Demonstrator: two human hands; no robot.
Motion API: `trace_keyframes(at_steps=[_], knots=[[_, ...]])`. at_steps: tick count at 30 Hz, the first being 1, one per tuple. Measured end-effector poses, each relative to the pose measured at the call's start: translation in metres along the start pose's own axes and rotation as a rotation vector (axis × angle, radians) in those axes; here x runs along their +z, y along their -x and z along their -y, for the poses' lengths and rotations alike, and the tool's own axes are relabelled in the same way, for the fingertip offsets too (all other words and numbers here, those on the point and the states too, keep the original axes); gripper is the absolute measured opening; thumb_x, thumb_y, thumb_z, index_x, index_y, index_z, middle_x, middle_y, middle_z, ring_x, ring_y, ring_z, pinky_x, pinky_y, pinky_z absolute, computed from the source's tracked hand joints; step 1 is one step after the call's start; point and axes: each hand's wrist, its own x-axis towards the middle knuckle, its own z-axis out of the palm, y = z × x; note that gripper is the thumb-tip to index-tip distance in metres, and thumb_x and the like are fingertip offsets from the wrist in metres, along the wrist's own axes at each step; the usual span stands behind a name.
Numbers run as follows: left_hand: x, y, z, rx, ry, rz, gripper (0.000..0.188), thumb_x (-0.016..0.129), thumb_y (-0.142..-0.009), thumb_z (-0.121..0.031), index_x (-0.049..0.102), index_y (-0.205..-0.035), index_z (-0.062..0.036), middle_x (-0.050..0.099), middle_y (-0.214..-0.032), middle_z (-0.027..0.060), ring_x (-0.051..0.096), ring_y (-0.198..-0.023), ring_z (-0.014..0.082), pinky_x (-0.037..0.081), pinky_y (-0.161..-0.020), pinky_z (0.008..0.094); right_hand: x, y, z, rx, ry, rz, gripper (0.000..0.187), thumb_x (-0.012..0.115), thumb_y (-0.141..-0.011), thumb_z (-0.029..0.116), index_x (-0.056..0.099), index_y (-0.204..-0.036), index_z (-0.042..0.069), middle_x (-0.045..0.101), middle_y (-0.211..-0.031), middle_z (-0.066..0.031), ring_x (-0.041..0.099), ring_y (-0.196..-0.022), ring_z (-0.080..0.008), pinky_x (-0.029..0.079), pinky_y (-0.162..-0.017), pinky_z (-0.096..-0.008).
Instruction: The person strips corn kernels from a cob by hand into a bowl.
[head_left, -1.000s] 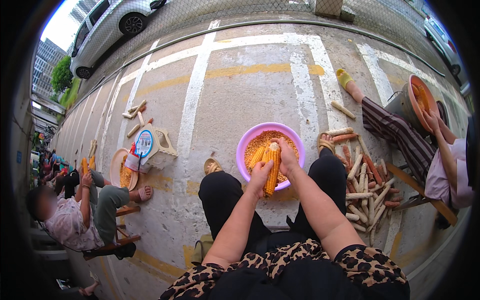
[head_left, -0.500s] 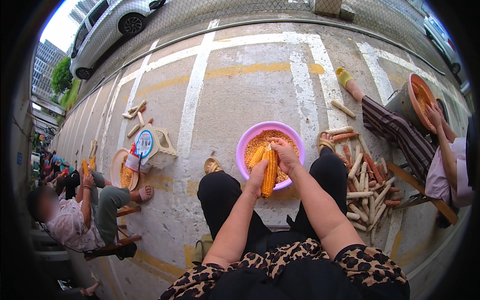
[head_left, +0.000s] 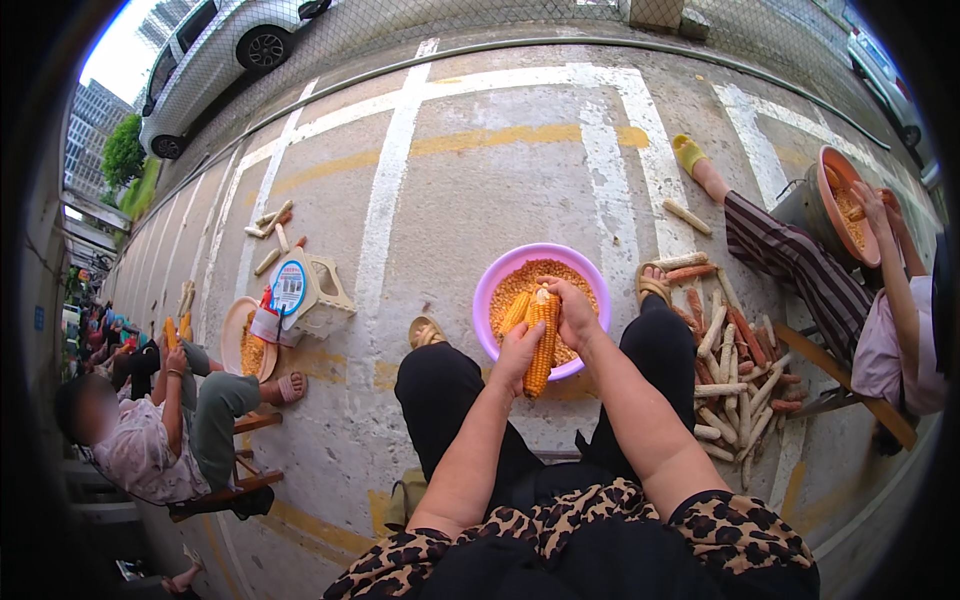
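Note:
A yellow ear of corn (head_left: 541, 345) stands tilted between my hands over a purple basin (head_left: 481, 300). My left hand (head_left: 517, 357) is wrapped round its lower left side, with the thumb lying along the kernels. Against its upper right side, near the pale tip, my right hand (head_left: 573, 312) is closed with bent fingers; some fingertips are hidden. Loose corn kernels (head_left: 565, 272) fill the basin, and a second ear of corn (head_left: 514, 311) lies on them, just left of the held one.
Stripped cobs (head_left: 738, 385) are heaped by my right foot. At right a person works over an orange basin (head_left: 832, 205). Another person sits at left beside a pale basin (head_left: 232, 335) and an upturned plastic stool (head_left: 325, 290). A mesh fence (head_left: 420, 22) runs beyond.
My left thumb has slid up the ear, and my right fingers have shifted off its tip, which shows more now. The hands of the person at right have moved at their basin.

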Motion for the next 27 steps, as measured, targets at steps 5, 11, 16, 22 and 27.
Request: trace_keyframes(at_steps=[5, 11, 16, 22, 27], knots=[[-0.009, -0.002, 0.002, -0.016, -0.008, 0.006, 0.030, 0.051, -0.090, -0.027, 0.049, -0.108, -0.0025, 0.058, -0.082, 0.0053, 0.059, -0.063, 0.0138, 0.050, -0.049, 0.0270, 0.010, 0.009, 0.000, -0.037, 0.198, 0.051, 0.022, 0.054, -0.081, 0.005, 0.056, -0.103, 0.002, 0.056, -0.086, -0.0051, 0.054, -0.076, -0.0124, 0.045, -0.067, -0.0243], [-0.011, -0.011, 0.017, 0.096, -0.302, -0.007, 0.030, 0.053, -0.089, -0.024, 0.050, -0.107, -0.0016, 0.058, -0.084, 0.0042, 0.057, -0.070, 0.0115, 0.048, -0.059, 0.0259, -0.002, -0.003, -0.012, -0.140, 0.277, -0.064, 0.020, 0.049, -0.087, 0.015, 0.057, -0.102, 0.003, 0.057, -0.088, -0.0052, 0.055, -0.078, -0.0125, 0.047, -0.069, -0.0267], [-0.012, -0.013, 0.017, 0.117, -0.283, -0.070, 0.028, 0.052, -0.088, -0.019, 0.050, -0.108, -0.0010, 0.057, -0.089, 0.0050, 0.057, -0.071, 0.0125, 0.048, -0.061, 0.0264, -0.003, -0.003, -0.006, -0.015, 0.013, -0.091, 0.022, 0.047, -0.089, 0.020, 0.057, -0.101, 0.004, 0.058, -0.087, -0.0074, 0.057, -0.078, -0.0163, 0.049, -0.070, -0.0301], [-0.006, -0.003, 0.004, -0.017, 0.027, 0.041, 0.026, 0.054, -0.087, -0.020, 0.051, -0.106, -0.0020, 0.058, -0.088, 0.0048, 0.057, -0.073, 0.0111, 0.048, -0.062, 0.0253, 0.003, 0.004, 0.002, -0.037, 0.005, -0.032, 0.022, 0.051, -0.083, 0.014, 0.057, -0.099, 0.001, 0.060, -0.084, -0.0097, 0.058, -0.076, -0.0172, 0.048, -0.070, -0.0290], [-0.008, 0.001, 0.009, 0.153, -0.277, 0.014, 0.029, 0.058, -0.085, -0.021, 0.050, -0.105, -0.0022, 0.057, -0.082, 0.0044, 0.056, -0.064, 0.0111, 0.047, -0.053, 0.0253, 0.016, 0.013, 0.005, -0.042, 0.115, -0.048, 0.013, 0.053, -0.081, 0.009, 0.056, -0.091, 0.000, 0.060, -0.078, -0.0089, 0.058, -0.069, -0.0155, 0.048, -0.064, -0.0270]])
